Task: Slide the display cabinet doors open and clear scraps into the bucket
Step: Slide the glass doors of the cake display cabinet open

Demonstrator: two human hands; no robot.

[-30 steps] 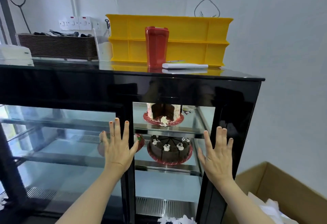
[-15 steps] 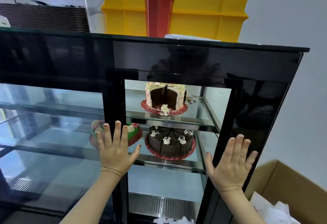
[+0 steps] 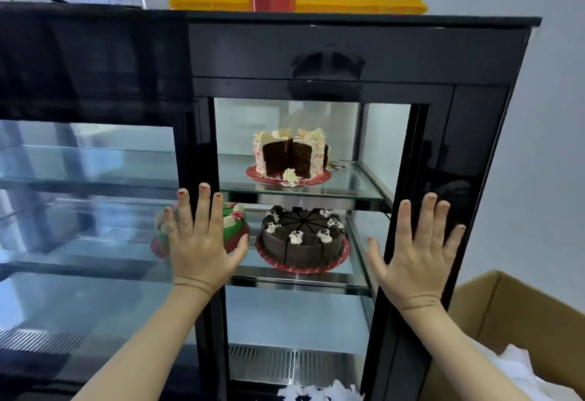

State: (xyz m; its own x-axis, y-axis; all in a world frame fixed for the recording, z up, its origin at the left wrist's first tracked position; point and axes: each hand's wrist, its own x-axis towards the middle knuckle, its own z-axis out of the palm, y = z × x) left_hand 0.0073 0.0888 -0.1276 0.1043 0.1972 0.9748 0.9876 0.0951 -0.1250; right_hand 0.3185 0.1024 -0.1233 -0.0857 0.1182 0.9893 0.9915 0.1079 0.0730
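Viewpoint closer to display cabinet [image 3: 348, 52]; left hand [image 3: 202, 242], grip spread flat, stays on the left door's upright stile [image 3: 202, 147], right hand [image 3: 418, 255] likewise on right frame [image 3: 443, 163]; scraps [image 3: 319, 392] lie low, between the 2 hands.

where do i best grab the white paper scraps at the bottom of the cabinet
Scoop the loose heap of white paper scraps from its top, probably in handfuls. Come in low from the front, through the gap between the black door frames. The heap lies at the cabinet's front edge, before the metal grille.
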